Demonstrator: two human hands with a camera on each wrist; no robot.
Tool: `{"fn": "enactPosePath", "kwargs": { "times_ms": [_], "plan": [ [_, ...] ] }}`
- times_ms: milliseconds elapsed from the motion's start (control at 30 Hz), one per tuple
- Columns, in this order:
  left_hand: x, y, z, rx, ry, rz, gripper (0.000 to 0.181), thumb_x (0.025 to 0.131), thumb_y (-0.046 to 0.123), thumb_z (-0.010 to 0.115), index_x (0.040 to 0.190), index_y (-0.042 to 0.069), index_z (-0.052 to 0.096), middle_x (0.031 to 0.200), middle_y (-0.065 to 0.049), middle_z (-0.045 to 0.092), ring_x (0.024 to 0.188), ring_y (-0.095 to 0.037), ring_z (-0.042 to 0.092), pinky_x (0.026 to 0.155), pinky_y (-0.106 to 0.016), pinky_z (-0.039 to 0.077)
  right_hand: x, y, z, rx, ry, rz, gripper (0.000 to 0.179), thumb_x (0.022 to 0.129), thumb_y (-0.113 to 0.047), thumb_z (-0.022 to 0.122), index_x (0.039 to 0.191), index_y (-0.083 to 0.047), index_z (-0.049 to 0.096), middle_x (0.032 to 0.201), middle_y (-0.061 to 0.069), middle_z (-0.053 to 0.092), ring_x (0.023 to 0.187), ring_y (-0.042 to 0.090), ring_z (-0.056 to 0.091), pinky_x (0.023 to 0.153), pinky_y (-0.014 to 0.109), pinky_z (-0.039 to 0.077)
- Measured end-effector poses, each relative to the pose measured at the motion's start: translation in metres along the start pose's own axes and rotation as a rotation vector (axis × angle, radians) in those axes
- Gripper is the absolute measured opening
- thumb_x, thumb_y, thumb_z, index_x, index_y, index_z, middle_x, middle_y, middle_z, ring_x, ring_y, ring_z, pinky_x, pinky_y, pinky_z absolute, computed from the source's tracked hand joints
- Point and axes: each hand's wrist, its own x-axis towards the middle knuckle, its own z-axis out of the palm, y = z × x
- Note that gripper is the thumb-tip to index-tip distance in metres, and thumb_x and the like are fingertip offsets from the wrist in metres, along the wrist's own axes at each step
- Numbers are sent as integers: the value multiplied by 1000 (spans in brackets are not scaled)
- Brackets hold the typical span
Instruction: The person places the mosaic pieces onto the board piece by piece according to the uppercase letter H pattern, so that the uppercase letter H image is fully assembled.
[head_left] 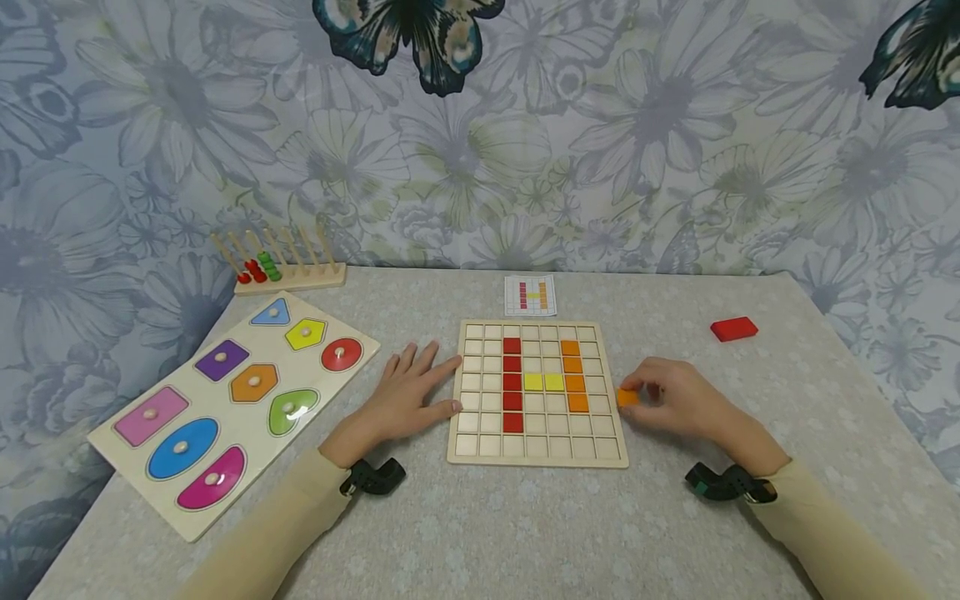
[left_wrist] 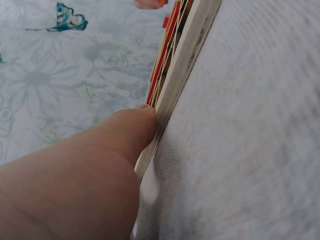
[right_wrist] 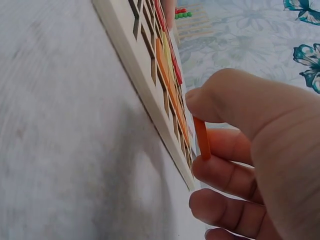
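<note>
A wooden grid board [head_left: 480, 447] lies flat in the middle of the table. It holds a column of red square tiles [head_left: 512, 383], two yellow tiles [head_left: 543, 382] and a column of orange tiles [head_left: 573, 375]. My left hand [head_left: 408, 396] touches the board's left edge with thumb and index finger, its fingers spread. Just off the board's right edge, my right hand [head_left: 675, 396] pinches an orange tile [right_wrist: 202, 139] between thumb and fingers. In the right wrist view that tile is held on edge, above the table. A small printed pattern card [head_left: 530, 296] lies behind the board.
To the left lies a wooden shape puzzle [head_left: 277, 450] with knobbed pieces. A peg stand [head_left: 300, 282] with red and green beads stands behind it. Red tiles [head_left: 734, 328] sit at the right, toward the back. A flowered wall [head_left: 637, 183] closes off the table's far side.
</note>
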Motion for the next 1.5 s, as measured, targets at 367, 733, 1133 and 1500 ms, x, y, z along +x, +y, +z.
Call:
{"fn": "enactPosePath", "kwargs": {
  "times_ms": [367,733,1133,1500],
  "plan": [
    [0,0,1,-11,-7,-7,71,98,47,63,158,18,40,167,-27,21,154,-57,8,119,-75,8,17,-19,4,55,-39,-39,19,80,-19,84,97,-14,78,81,-11,62,71,4,50,62,20,43],
    [1,0,2,-15,-9,-4,71,98,48,62,159,19,39,167,-27,21,154,-57,8,119,-75,8,30,-31,13,78,-80,-99,16,81,-19,83,96,-14,79,84,-9,65,71,5,50,63,20,42],
    [2,-2,3,-3,0,3,71,98,47,63,158,19,40,167,-27,22,154,-56,9,119,-75,9,31,-33,16,88,-75,-127,18,81,-20,84,97,-14,79,83,-10,63,71,6,51,63,20,42],
    [2,-3,2,2,-1,3,72,97,48,62,159,19,39,167,-27,22,154,-57,8,119,-74,9,31,-33,16,94,-86,-129,18,81,-21,84,97,-14,79,85,-9,66,71,5,50,63,20,42]
  ]
}}
